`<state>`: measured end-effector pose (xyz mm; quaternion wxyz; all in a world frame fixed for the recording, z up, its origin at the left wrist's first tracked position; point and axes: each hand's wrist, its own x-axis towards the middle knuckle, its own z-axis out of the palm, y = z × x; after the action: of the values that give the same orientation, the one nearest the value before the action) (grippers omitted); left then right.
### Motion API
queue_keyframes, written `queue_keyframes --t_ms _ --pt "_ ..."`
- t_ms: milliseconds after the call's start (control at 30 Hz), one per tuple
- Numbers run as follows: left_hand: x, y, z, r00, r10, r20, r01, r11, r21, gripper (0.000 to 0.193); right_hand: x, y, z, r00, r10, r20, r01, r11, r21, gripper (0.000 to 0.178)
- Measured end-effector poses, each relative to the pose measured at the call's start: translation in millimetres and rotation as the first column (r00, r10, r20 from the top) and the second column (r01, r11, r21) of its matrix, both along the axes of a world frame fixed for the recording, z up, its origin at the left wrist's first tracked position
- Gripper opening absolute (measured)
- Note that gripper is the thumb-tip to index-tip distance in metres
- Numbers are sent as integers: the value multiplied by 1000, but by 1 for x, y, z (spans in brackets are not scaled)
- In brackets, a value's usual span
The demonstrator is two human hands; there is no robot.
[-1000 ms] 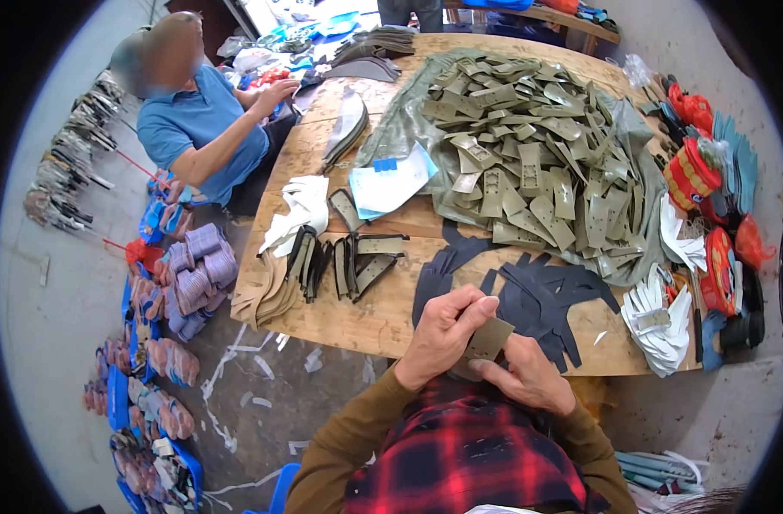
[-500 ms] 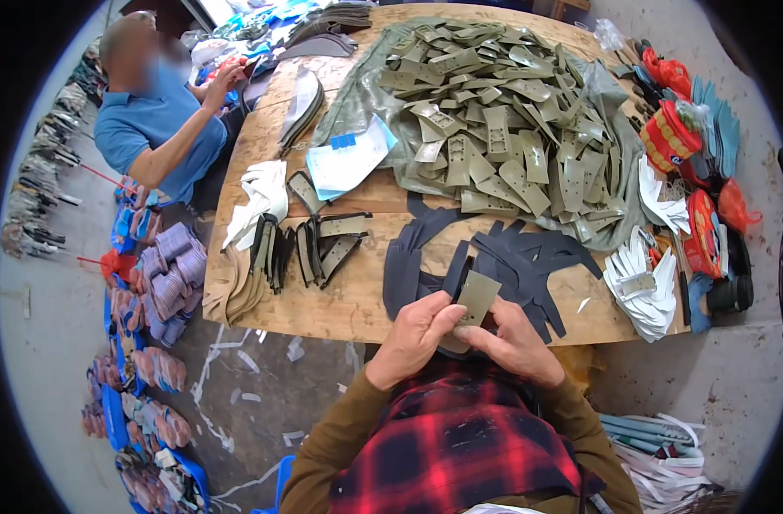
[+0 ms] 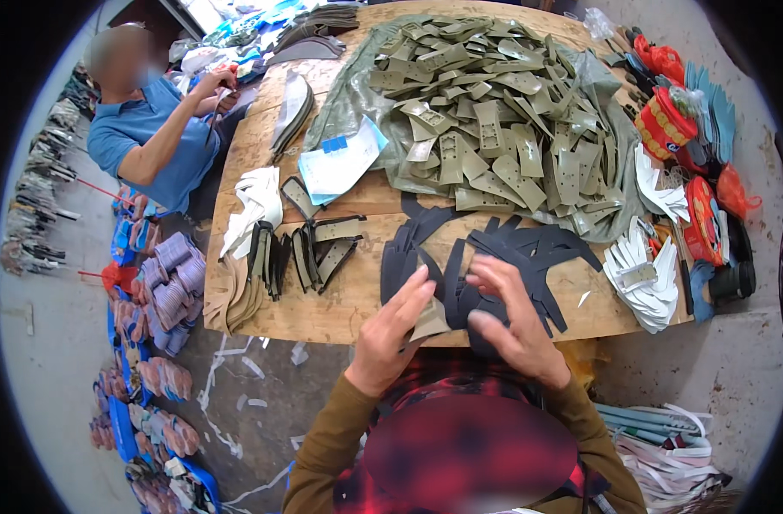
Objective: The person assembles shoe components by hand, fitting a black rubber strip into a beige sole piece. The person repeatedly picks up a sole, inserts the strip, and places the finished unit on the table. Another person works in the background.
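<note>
Left hand: the left hand [image 3: 390, 338] was raised at the near edge of the wooden table [image 3: 340, 313], fingers curled around a small olive cut piece [image 3: 429, 320], thumb pressing on it.
Right hand: the right hand [image 3: 516, 330] was just beside the left, fingers bent and spread over the same olive cut piece; whether it actually pinched the piece could not be told.
Held piece: it sat between the two hands, above the table's near edge and in front of the dark cut pieces [image 3: 486, 261].
Dark cut pieces: they lay fanned loose on the bare wood, just beyond the hands.
Olive heap: a large pile of olive cut pieces [image 3: 494, 111] lay on a greenish plastic sheet [image 3: 344, 107] spread over the far half of the table, in no bin.
Stacks at left: bundles of olive and dark shaped pieces [image 3: 310, 253] stood on edge, with white cut pieces [image 3: 256, 206] beside them.
White fan at right: white shaped pieces [image 3: 644, 274] lay fanned near the right edge.
Red bags: red net bags [image 3: 666, 120] sat along the right rim, contents unclear.
Co-worker: a person in a blue shirt [image 3: 143, 141] sat at the far left corner, hands raised together.
Floor: blue trays [image 3: 122, 420] held rows of stacked pieces.
</note>
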<state>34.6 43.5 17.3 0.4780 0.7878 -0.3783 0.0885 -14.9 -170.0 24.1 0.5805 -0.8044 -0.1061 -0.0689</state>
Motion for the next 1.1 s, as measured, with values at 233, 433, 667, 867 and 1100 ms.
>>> queue_keyframes --t_ms 233,433,667,867,1100 --pt "-14 2 -23 997 -68 37 72 991 -114 28 17 17 -22 887 237 -397 22 837 548 22" --pt "-23 4 -25 999 40 14 -39 998 -40 20 6 26 -19 960 -23 -278 102 957 272 19" --pt "-19 -7 -40 997 72 34 -73 997 9 30 -5 41 -29 985 -171 8 169 980 105 19" --pt "-18 -10 -51 995 84 44 -86 996 37 37 1 35 -22 960 -111 -258 164 967 194 17" --pt "-19 -9 -57 996 89 22 -90 995 40 34 -6 33 -19 927 -126 -352 242 920 309 16"
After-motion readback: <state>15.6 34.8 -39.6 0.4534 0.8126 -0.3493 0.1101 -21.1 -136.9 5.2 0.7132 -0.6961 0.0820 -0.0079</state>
